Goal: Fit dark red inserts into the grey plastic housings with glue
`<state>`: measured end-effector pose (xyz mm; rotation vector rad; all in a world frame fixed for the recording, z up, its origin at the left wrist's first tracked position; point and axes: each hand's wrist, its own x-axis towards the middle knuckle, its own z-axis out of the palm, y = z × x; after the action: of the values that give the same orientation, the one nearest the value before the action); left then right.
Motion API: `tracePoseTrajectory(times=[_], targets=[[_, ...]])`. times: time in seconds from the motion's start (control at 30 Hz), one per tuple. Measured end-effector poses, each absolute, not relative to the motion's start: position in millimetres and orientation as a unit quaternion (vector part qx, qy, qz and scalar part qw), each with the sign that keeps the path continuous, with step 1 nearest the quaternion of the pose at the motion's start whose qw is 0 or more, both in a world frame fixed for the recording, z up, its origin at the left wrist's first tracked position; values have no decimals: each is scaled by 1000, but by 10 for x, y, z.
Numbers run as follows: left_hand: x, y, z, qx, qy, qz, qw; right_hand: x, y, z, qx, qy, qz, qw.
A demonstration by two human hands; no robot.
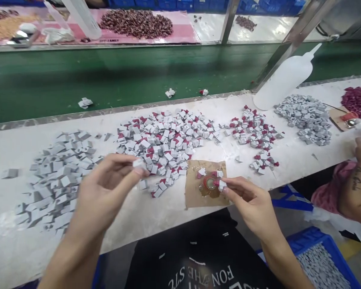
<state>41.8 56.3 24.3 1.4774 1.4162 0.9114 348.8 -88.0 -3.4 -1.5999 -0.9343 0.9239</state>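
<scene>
Between the thumb and fingers of my left hand (108, 184) is a small light-grey block (139, 163), held over the near edge of a pile of grey-and-dark-red pieces (168, 138). My right hand (252, 204) pinches a small grey-and-red piece (221, 185) at the right side of a brown cardboard square (194, 194). On the cardboard sits a small round dish (209, 183) of clear liquid, with wet liquid spread around it. A couple more grey-and-red pieces (201, 172) lie by the dish.
Plain grey blocks (57, 176) are heaped at left. More grey-and-red pieces (255, 132), grey parts (307, 118) and a white squeeze bottle (284, 80) stand right. A green conveyor belt (123, 76) runs behind. A co-worker's arm (357, 184) is at far right, above a blue crate (313, 235).
</scene>
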Motion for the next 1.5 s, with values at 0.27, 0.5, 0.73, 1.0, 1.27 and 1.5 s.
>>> tracePoseTrajectory(times=[0.27,0.5,0.73,1.0,1.27,1.5], targets=[[957,232,180,565,487,388,541,3460,-887,-57,-669,-445,333,492],[1340,226,235,544,415,352,639,3507,-812,-14,-603,-341,421,586],[1671,224,250,504,342,339,717,3432,-575,84,-505,-258,499,656],[1718,224,241,535,341,332,698,3461,-579,57,-524,-278,484,643],[1598,320,292,673,324,332,576,3539,-499,103,-515,-368,485,604],[1274,761,397,642,448,325,531,3709,632,322,-596,-540,441,399]])
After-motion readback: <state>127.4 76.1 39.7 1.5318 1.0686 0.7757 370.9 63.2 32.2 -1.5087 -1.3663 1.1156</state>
